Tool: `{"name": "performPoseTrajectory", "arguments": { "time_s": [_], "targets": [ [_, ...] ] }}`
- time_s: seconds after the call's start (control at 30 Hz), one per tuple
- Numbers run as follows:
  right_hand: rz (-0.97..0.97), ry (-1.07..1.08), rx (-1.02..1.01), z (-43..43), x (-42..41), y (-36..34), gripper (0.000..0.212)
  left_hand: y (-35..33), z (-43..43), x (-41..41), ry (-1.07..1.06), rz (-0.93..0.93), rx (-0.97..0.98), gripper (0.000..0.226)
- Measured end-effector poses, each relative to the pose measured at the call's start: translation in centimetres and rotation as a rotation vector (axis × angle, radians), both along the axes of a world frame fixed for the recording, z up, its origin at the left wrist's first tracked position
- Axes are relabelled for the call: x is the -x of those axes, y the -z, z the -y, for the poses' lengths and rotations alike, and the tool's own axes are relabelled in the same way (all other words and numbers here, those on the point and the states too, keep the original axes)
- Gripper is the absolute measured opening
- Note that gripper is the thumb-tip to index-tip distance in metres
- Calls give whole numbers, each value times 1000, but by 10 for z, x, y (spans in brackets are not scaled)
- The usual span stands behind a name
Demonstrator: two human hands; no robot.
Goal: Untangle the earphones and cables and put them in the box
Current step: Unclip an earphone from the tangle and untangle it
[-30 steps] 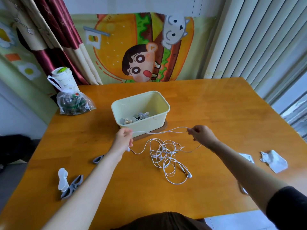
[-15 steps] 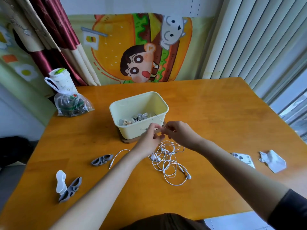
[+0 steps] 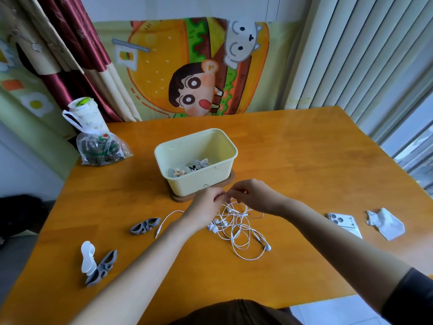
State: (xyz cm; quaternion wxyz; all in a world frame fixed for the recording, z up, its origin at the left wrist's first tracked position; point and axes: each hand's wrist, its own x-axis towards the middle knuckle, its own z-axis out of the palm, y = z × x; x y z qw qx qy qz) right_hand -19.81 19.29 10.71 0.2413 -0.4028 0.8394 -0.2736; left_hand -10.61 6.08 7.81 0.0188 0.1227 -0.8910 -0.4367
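Observation:
A tangle of white earphones [image 3: 239,231] lies on the wooden table [image 3: 304,172], just in front of a pale yellow box [image 3: 225,165] that stands on a brown lid. My left hand [image 3: 206,207] and my right hand [image 3: 255,195] meet above the tangle, close to the box's front wall, each pinching a strand of the thin white cable. A cable end with its plug [image 3: 161,228] trails off to the left of my left wrist. Small wrapped items [image 3: 194,166] lie at the bottom of the box.
Grey cable winders [image 3: 145,226] [image 3: 102,268] and a white one [image 3: 87,256] lie at the left. A clear bag with a cup [image 3: 98,141] stands at the back left. A white phone [image 3: 343,222] and crumpled paper [image 3: 386,225] lie at the right.
My hands, spread apart with a strand stretched between them a second ago, have come together above the tangle. The plug end has dropped onto the table at the left.

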Motion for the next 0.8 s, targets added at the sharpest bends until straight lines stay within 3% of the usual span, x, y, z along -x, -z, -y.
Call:
{"name": "performPoseTrajectory", "arguments": {
  "time_s": [0.2, 0.3, 0.4, 0.47, 0.57, 0.7, 0.8],
  "targets": [
    [79, 115, -78, -23, 28, 16, 24, 14, 47, -8, -369, 14, -256, 36],
    [104, 284, -37, -38, 47, 26, 30, 22, 68, -17, -473, 38, -310, 35],
    [27, 439, 60, -43, 60, 24, 24, 32, 79, -20, -531, 56, -316, 33],
    [-85, 494, 173, -38, 60, 11, 19, 29, 75, -18, -518, 38, -317, 22],
    [-258, 412, 243, -22, 48, -14, 15, 10, 58, -9, -388, -14, -355, 37],
    [-256, 206, 199, 0, 23, -26, 13, -17, 24, 5, -121, -85, -377, 40],
    [-220, 98, 215, 11, 9, -26, 16, -23, 7, 12, -15, -97, -301, 17]
  ]
}}
